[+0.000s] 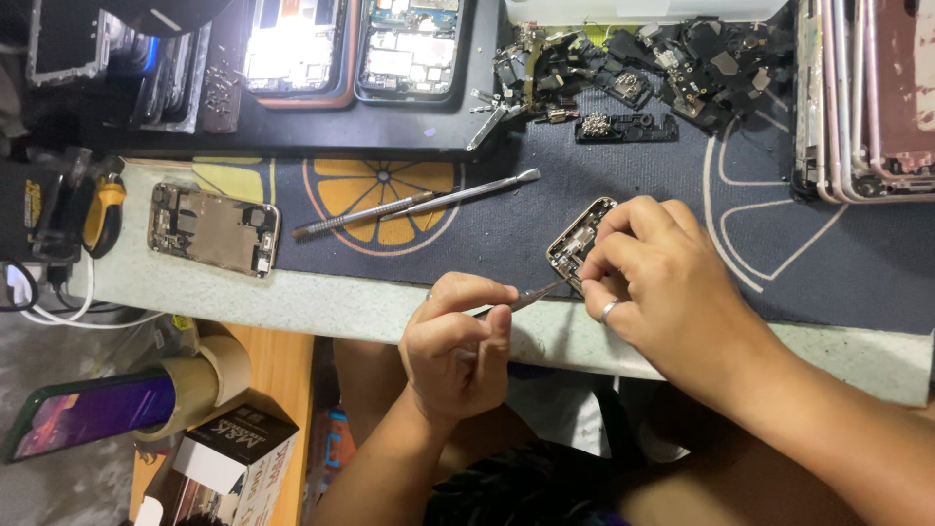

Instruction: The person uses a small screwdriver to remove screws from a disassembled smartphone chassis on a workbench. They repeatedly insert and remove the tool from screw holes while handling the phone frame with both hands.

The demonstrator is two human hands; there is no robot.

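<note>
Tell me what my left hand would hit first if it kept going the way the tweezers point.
Probably the opened phone that the right hand steadies; the left hand aims its tweezers at its lower edge, nearly touching.

At frame centre, the right hand (672,282) steadies a phone frame (577,244) on the mat (487,234), the left hand (458,341) with tweezers (526,298) just lower left, another phone frame (213,229) at far left.

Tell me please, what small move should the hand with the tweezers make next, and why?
Probably ease the tweezers tip a little further right, into the open phone frame. The left hand pinches them with the tip right at the frame's lower edge, seemingly not yet inside. The right hand holds the frame tilted on the mat, so it looks steady enough for a short, slow push.
</note>
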